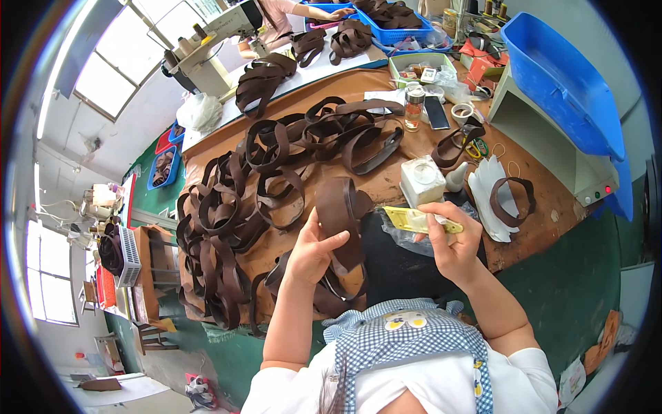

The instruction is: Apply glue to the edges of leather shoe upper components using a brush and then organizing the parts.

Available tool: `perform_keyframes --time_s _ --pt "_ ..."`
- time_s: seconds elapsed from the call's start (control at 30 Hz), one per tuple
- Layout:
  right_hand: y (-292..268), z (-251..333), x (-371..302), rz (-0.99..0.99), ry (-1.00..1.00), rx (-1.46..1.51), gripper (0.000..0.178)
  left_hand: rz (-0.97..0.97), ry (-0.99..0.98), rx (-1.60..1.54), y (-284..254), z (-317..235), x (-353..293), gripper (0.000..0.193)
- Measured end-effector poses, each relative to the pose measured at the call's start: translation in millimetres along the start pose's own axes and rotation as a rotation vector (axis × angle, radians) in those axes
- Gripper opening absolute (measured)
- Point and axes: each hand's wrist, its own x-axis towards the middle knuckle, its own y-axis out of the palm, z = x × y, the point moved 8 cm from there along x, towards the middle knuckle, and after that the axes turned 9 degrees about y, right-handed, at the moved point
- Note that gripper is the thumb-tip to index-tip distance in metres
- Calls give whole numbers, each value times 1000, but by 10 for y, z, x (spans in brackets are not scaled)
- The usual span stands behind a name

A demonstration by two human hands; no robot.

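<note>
My left hand is closed round a wide dark brown strap loop, thumb across its face. The loop stands up at the left edge of a black mat. My right hand grips a flat yellow-handled brush, its head pointing left toward the strap; the bristles are hard to make out. Under the brush lies crumpled clear plastic. Just beyond it stands a white, stained square container, with a pale cone-tipped bottle beside it.
Many brown strap loops cover the table's left and back. Farther right are a glass jar, a phone, scissors, white sheets and a blue bin. Another person's hand reaches over baskets at the back.
</note>
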Motion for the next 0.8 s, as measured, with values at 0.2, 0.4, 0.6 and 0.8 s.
perform_keyframes --time_s 0.2,0.4,0.6,0.8 --pt "167 112 54 53 -80 -3 16 47 -101 33 -67 121 -4 42" --pt "231 119 94 65 -121 -54 15 43 -53 67 73 69 -42 40" --pt "296 101 135 73 -140 -91 15 40 -42 86 62 16 -42 41" --pt "341 158 124 92 -217 -157 18 15 -38 119 -18 54 5 35"
